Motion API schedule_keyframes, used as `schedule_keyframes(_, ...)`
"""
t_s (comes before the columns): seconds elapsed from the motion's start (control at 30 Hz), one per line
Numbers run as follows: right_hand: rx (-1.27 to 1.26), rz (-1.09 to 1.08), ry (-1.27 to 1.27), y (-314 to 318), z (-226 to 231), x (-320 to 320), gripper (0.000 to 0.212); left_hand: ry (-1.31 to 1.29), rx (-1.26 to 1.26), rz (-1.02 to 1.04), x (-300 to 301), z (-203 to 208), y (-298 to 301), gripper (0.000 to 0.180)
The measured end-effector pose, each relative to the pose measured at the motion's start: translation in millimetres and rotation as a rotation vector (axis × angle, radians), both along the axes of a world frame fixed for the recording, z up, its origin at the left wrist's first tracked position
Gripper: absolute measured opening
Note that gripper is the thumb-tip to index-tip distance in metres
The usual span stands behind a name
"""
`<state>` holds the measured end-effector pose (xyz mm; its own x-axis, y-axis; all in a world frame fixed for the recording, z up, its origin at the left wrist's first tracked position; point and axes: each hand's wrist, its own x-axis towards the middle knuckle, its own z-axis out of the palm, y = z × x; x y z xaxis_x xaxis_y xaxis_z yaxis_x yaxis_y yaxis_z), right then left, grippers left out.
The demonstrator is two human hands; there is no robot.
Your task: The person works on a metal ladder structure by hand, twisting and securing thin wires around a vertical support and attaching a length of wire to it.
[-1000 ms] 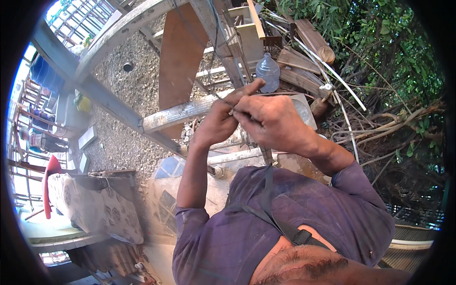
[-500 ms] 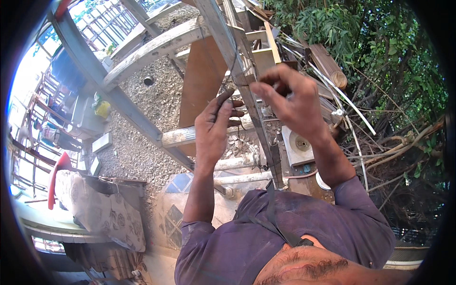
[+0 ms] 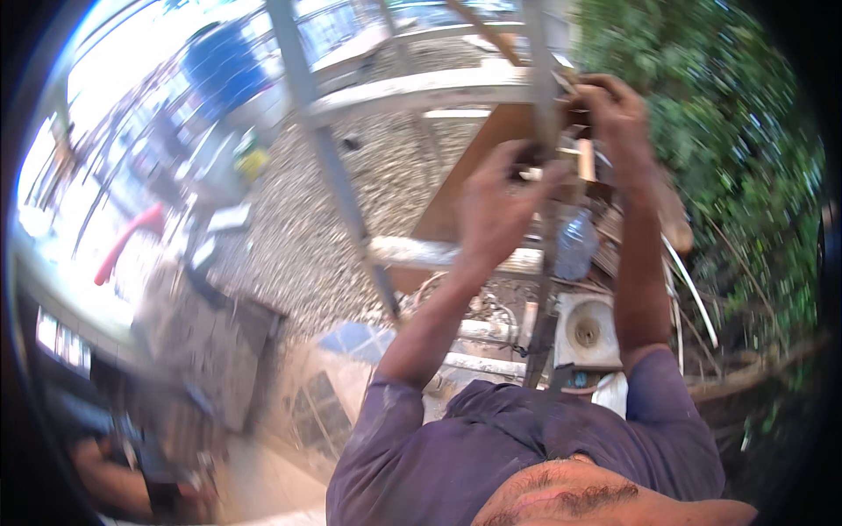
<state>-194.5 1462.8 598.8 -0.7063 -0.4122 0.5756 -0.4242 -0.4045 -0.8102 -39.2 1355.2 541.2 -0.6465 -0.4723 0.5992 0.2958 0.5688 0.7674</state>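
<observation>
My left hand (image 3: 504, 202) is curled beside the right upright of a ladder-like wooden frame (image 3: 541, 53). Its thumb and fingers close in a pinch next to that post. Just beyond, my right hand (image 3: 621, 118) bends its fingers toward the same post from the right side. Blur hides whatever sits between the fingers of either hand. Pale, worn rungs (image 3: 421, 92) join this post to a second upright (image 3: 333, 175) on the left. A clear plastic bottle (image 3: 576, 245) shows between my forearms, beyond the frame.
A brown board (image 3: 456, 188) leans behind the frame over gravel. Below my right hand lies a pale square basin (image 3: 588, 333). Dense foliage (image 3: 702, 114) fills the right. At the lower left another person's arm (image 3: 110, 482) shows; a blue tank (image 3: 224, 70) stands far left.
My view has swung, so the frame appears farther right and more upright. My hands have come up against the post, the right one higher. The bottle and another person's arm have come into view.
</observation>
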Motion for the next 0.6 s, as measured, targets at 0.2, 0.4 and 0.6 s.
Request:
schedule_keyframes(0.2, 0.038, 0.177, -0.147, 27.9, 29.7, -14.6, 0.034, 0.151, 0.090, -0.234, -20.2, 32.5, 6.1, 0.028)
schedule_keyframes(0.4, 0.065, -0.301, 0.546, -23.5, 50.3, -67.5, 0.038, 0.242, 0.263, -0.456, -8.1, 51.5, 5.1, 0.062)
schedule_keyframes(0.6, -0.009, -0.146, 0.197, -35.9, 86.4, -131.9, 0.037, 0.238, 0.148, -0.440, -7.3, 50.9, -1.4, 0.074)
